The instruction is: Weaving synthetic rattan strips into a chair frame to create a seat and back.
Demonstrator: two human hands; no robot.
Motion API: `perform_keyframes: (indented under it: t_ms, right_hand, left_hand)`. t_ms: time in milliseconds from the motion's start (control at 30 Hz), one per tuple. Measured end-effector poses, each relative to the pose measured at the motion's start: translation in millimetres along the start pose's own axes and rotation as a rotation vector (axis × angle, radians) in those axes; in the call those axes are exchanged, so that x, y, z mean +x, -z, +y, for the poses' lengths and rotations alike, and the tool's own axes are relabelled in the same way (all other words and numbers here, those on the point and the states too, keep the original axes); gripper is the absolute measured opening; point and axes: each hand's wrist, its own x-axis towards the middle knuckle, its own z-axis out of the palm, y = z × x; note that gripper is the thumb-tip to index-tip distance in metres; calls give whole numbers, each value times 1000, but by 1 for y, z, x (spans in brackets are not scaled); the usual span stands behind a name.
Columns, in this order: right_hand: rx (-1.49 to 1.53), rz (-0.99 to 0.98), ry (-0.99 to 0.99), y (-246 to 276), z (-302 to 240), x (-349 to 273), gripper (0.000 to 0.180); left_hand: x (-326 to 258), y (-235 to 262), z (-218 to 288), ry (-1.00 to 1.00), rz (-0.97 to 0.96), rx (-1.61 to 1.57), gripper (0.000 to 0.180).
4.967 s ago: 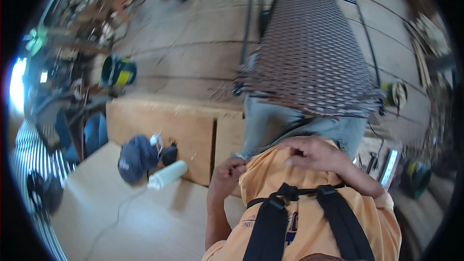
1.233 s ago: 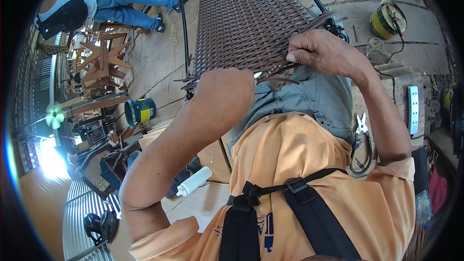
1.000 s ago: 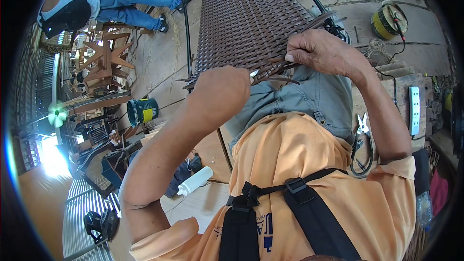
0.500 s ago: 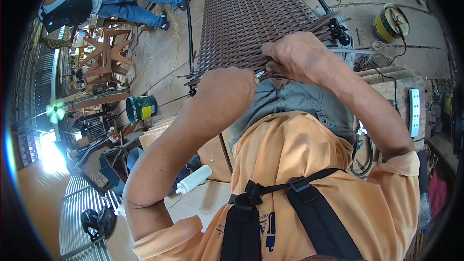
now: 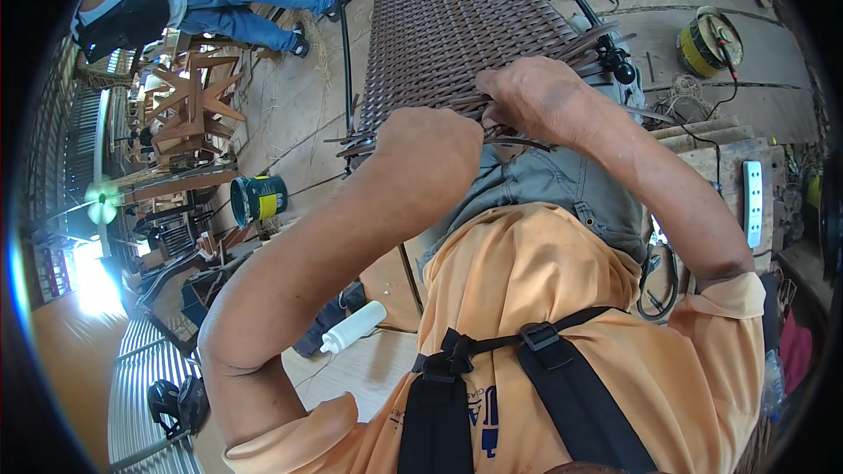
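A brown woven wicker panel (image 5: pixel 457 26) on a dark metal frame (image 5: pixel 344 61) stretches away from me. Its near edge ends in loose brown strips (image 5: pixel 518 127) just above my lap. My left hand (image 5: pixel 430 145) is closed at that edge, fingers hidden behind its back. My right hand (image 5: pixel 536 96) grips a bunch of the loose strips right beside it. Both hands almost touch. My orange shirt and black harness straps fill the lower view.
Another person (image 5: pixel 193 4) in blue bends over at the far left near wooden frames (image 5: pixel 189 105). A blue and yellow bucket (image 5: pixel 259 199) stands on the floor. A white bottle (image 5: pixel 356 326) lies by my left side. A yellow cable reel (image 5: pixel 707 39) and white power strip (image 5: pixel 752 202) sit to the right.
My right hand has slid left along the panel's edge to meet my left hand. Five seconds ago both hands were low at my chest.
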Motion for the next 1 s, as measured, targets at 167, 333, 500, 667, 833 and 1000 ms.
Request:
perform_keyframes:
  t_ms: [167, 333, 500, 667, 833, 1000]
  right_hand:
    - [39, -25, -48, 6, 1, -3, 22]
    - [20, -57, -21, 4, 3, -2, 23]
    - [57, -8, -26, -3, 5, -1, 22]
    - [92, 35, 18, 0, 9, -5, 22]
    - [89, 25, -12, 4, 9, -7, 24]
    - [159, 103, -27, 2, 6, -11, 26]
  left_hand:
    - [3, -11, -17, -46, 61, -206, 23]
    - [2, 4, 2, 63, -70, -62, 24]
    - [16, 1, -9, -34, -102, -29, 26]
    - [5, -16, -17, -8, -12, -165, 30]
    - [6, -20, -20, 34, -29, -266, 28]
    - [-1, -47, -24, 7, 118, -212, 31]
